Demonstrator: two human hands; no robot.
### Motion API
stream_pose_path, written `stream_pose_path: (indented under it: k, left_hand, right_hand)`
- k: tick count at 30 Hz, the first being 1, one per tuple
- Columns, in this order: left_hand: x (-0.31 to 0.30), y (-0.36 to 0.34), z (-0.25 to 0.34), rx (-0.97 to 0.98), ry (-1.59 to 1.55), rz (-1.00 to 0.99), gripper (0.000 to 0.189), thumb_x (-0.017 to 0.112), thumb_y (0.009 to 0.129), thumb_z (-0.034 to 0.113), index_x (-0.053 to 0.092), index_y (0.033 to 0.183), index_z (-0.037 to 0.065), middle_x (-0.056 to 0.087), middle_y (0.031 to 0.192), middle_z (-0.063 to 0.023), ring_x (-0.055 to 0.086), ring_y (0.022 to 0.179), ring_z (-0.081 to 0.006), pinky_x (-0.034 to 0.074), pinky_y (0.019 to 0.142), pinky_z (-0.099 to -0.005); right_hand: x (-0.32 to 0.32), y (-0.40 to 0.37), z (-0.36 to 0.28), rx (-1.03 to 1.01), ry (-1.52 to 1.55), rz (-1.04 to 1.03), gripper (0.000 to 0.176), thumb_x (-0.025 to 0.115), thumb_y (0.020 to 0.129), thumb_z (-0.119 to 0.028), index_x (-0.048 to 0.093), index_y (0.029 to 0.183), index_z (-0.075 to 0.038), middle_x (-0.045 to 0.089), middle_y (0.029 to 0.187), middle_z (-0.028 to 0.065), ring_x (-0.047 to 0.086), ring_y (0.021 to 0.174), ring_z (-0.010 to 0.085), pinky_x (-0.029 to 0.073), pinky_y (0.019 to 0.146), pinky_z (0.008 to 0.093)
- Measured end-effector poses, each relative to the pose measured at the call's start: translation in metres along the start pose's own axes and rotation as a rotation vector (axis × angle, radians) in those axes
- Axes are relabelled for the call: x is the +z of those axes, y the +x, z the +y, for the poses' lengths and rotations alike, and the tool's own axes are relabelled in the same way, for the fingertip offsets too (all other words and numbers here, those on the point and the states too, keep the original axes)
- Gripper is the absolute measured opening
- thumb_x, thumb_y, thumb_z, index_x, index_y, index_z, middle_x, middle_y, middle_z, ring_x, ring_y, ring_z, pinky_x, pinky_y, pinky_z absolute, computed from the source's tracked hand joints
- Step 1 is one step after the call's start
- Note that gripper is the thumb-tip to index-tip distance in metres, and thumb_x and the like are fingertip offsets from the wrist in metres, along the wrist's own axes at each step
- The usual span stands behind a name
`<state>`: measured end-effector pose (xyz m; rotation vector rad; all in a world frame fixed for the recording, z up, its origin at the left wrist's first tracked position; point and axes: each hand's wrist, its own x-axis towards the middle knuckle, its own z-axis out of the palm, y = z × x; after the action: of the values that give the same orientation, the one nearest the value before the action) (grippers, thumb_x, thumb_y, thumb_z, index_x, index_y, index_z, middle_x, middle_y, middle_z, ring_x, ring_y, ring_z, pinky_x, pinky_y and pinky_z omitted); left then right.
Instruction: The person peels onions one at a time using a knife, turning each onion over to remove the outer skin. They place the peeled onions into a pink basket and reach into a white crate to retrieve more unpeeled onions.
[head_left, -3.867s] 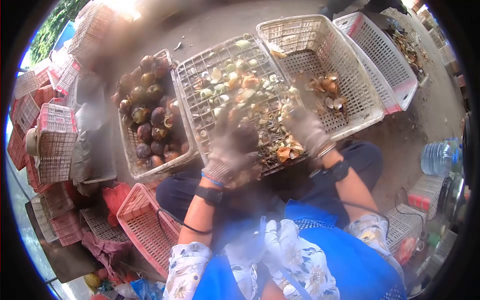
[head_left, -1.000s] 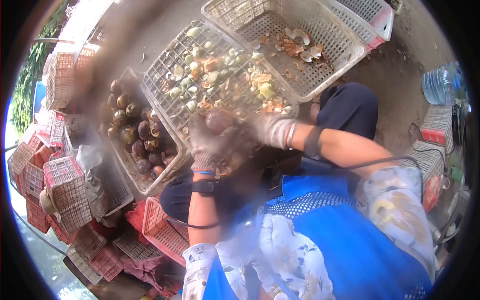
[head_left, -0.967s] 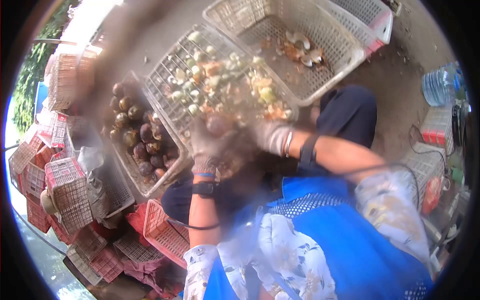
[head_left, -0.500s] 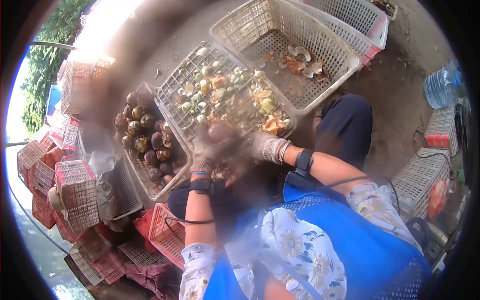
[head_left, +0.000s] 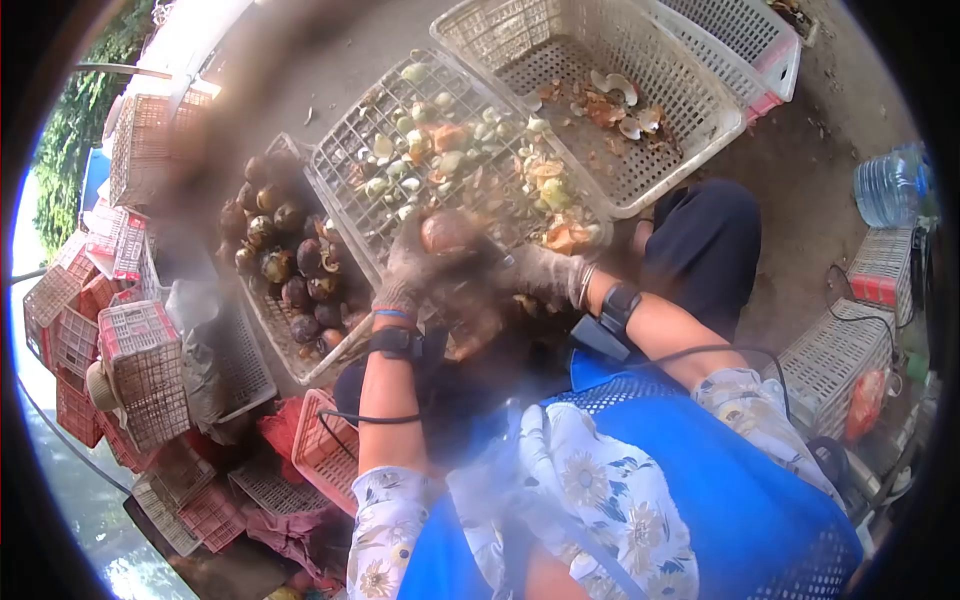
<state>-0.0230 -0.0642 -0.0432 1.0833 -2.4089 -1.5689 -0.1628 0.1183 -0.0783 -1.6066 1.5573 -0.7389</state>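
Observation:
My gloved left hand [head_left: 408, 268] is closed around a round brownish fruit [head_left: 447, 231] at the near edge of a crate grid [head_left: 335, 180]. Pale green pieces and orange peel scraps lie on that grid. My right hand [head_left: 545, 274], also gloved, is just right of the fruit with its fingers bent toward it. Blur hides its fingertips and anything between them. Left of the grid stands a crate [head_left: 290, 350] of dark purple-brown fruits [head_left: 277, 265].
Beyond the grid is a white crate [head_left: 690, 150] holding peel scraps. Stacked crates [head_left: 145, 375] fill the left side. At right are a large water bottle [head_left: 887, 190] and more white crates [head_left: 825, 360]. My dark-clothed knee [head_left: 710, 240] is beside the white crate.
The fruit in my left hand shows more clearly and sits slightly higher. My right hand has shifted slightly right. The whole view has also shifted a little.

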Motion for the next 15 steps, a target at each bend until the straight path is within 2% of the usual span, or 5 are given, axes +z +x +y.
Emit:
stream_pose_path:
  k: [1, 3, 6, 8, 15]
  left_hand:
    - [-0.002, -0.002, 0.012, -0.032, 0.104, -0.001, 0.087, 0.091, 0.06, 0.019, 0.047, 0.134, 0.003, 0.063, 0.117, -0.0118, 0.064, 0.101, -0.0218, 0.055, 0.088, -0.0344]
    - [-0.001, -0.018, 0.048, -0.099, 0.201, 0.041, 0.088, 0.089, 0.064, 0.024, 0.045, 0.137, 0.003, 0.059, 0.123, -0.0164, 0.061, 0.111, -0.0271, 0.051, 0.095, -0.0371]
    - [0.036, -0.036, 0.047, 0.171, 0.487, 0.449, 0.071, 0.08, 0.076, 0.034, 0.051, 0.132, 0.002, 0.052, 0.13, -0.0229, 0.05, 0.122, -0.0376, 0.039, 0.105, -0.0445]
    - [0.044, -0.033, 0.041, 0.163, 0.378, 0.534, 0.06, 0.078, 0.078, 0.034, 0.058, 0.125, 0.003, 0.056, 0.125, -0.0215, 0.053, 0.117, -0.0381, 0.042, 0.1, -0.0455]
    - [0.024, 0.019, 0.047, 0.028, 0.43, 0.516, 0.057, 0.075, 0.079, 0.038, 0.061, 0.121, 0.001, 0.065, 0.112, -0.0174, 0.063, 0.099, -0.0299, 0.049, 0.092, -0.0393]
  right_hand:
    - [-0.018, -0.003, -0.02, 0.405, 0.178, -0.207, 0.025, 0.072, 0.07, -0.013, 0.069, 0.095, -0.014, 0.069, 0.081, 0.0124, 0.07, 0.074, 0.0301, 0.056, 0.061, 0.0388]
    - [0.006, 0.0, 0.005, -0.064, -0.511, -0.078, 0.025, 0.071, 0.074, -0.023, 0.069, 0.095, -0.009, 0.069, 0.083, 0.0129, 0.07, 0.082, 0.0317, 0.056, 0.073, 0.0426]
    - [-0.002, 0.007, -0.015, 0.426, 0.016, -0.057, 0.027, 0.07, 0.076, -0.029, 0.073, 0.094, -0.009, 0.071, 0.083, 0.011, 0.071, 0.081, 0.0301, 0.056, 0.073, 0.0411]
    - [0.01, 0.018, 0.006, -0.07, -0.674, -0.241, 0.022, 0.068, 0.079, -0.028, 0.076, 0.091, -0.012, 0.072, 0.084, 0.0088, 0.071, 0.082, 0.0283, 0.055, 0.073, 0.0398]
    - [-0.024, 0.05, 0.012, -0.005, -0.739, -0.38, 0.017, 0.068, 0.077, -0.017, 0.077, 0.09, -0.012, 0.073, 0.087, 0.0079, 0.071, 0.085, 0.0276, 0.056, 0.075, 0.0379]
